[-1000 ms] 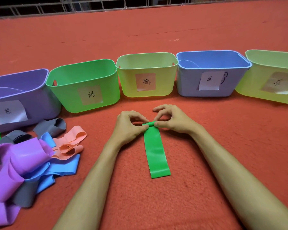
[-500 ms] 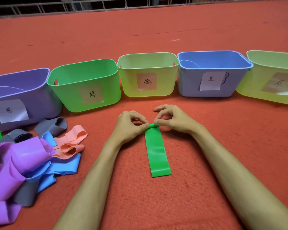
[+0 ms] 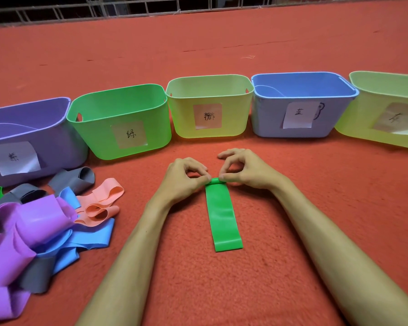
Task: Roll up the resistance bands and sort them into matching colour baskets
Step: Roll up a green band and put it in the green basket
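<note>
green band (image 3: 223,217), rolled far end pinched by both hands, left (image 3: 183,177), right (image 3: 245,169)

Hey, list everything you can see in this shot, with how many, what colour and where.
green band: one, green, centre carpet, far end rolled
loose bands: pile, purple, blue, grey, pink, some green, near left; count unclear
purple basket: one, purple, row's far left
green basket: one, green, second
yellow basket: one, yellow-green, third
blue basket: one, blue, fourth
end basket: one, yellow-green, far right
labels: five, pale, basket fronts
carpet: one, red, underneath
railing: one, pale, top edge
left hand: one, pinching the roll's left end
right hand: one, pinching its right end
</note>
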### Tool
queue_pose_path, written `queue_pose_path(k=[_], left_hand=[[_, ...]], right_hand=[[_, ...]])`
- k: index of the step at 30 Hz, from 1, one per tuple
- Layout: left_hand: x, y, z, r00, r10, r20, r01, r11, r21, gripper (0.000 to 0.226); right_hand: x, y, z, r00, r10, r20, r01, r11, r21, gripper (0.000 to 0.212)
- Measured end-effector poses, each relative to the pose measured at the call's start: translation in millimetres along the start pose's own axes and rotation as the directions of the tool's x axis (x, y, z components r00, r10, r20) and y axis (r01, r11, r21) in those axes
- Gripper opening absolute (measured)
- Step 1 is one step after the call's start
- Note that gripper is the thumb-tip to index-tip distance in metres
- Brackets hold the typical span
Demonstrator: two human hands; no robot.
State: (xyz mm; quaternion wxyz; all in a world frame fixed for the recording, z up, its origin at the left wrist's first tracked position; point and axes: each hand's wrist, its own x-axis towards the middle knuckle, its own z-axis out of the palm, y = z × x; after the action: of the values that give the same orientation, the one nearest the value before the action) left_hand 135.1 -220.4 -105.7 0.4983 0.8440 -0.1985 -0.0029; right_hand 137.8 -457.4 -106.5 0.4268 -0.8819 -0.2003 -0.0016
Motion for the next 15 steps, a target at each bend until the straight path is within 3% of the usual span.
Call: queue_pose_path(k=[7,15], left_hand=[[-0.7,2.6,-5.3,0.998,0.008,0.061,-0.011,0.999,0.048,0.013],[-1.7,5.3,-6.4,0.997,0.007,0.072,-0.010,0.999,0.051,0.014]], right_hand=[[0.4,-2.5,-2.3,0.999,0.020,0.039,-0.021,1.000,0.021,0.016],[-0.1,-3.8,-5.1,0.996,0.027,0.090,-0.030,0.999,0.033,0.011]])
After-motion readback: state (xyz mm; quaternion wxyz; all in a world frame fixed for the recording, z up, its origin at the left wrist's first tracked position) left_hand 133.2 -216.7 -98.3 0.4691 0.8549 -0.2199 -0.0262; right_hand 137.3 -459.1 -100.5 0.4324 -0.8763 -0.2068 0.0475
